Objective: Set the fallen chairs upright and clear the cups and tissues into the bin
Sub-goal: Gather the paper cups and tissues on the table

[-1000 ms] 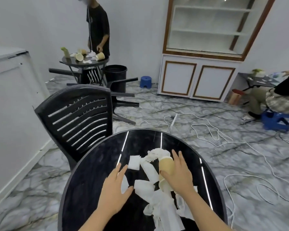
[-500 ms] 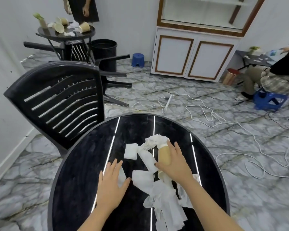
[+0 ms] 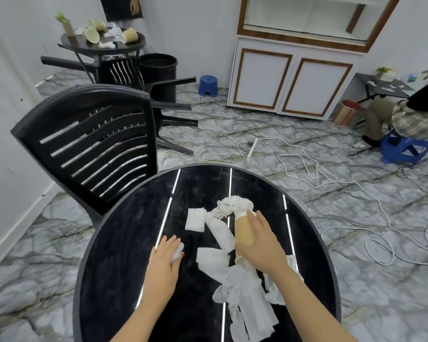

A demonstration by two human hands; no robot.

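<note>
On the round black table (image 3: 124, 243) lie several white tissues (image 3: 214, 261) and a tan paper cup (image 3: 244, 229) on its side, stuffed with tissue at its far end. My right hand (image 3: 260, 245) is closed around the cup. My left hand (image 3: 164, 257) rests flat on a small tissue (image 3: 178, 253) at the table's middle left. A black slatted chair (image 3: 92, 141) stands upright at the table's left. A fallen black chair (image 3: 168, 109) lies on the floor behind it, next to a black bin (image 3: 158, 67).
A second round table (image 3: 104, 43) at the back left carries tipped cups and tissues, with a person standing behind it. White cables (image 3: 307, 166) trail over the marble floor. A white cabinet (image 3: 289, 77), blue stools and a seated person are at the right.
The view has tilted down and come closer to the table. My left hand has slid forward onto a small tissue. My right hand keeps its hold on the cup.
</note>
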